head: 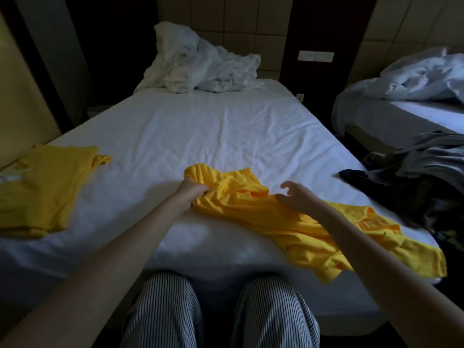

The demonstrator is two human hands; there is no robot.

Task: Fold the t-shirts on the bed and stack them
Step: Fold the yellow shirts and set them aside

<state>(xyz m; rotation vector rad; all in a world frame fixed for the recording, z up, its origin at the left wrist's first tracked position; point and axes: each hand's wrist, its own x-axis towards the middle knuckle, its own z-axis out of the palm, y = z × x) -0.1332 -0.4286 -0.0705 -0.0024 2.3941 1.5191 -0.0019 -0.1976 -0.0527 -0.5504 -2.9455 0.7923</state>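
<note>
One wide-angle head cam; faces fwd & down along the bed (pixel 206 126) from its foot end; close in.

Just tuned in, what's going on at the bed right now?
A person at the foot of the bed is working on a crumpled yellow t-shirt. The left hand grips its bunched end; the right hand is open over it, holding nothing. It is not yet folded. A folded yellow shirt lies on the bed's left; dark clothes are piled at its right edge.
</note>
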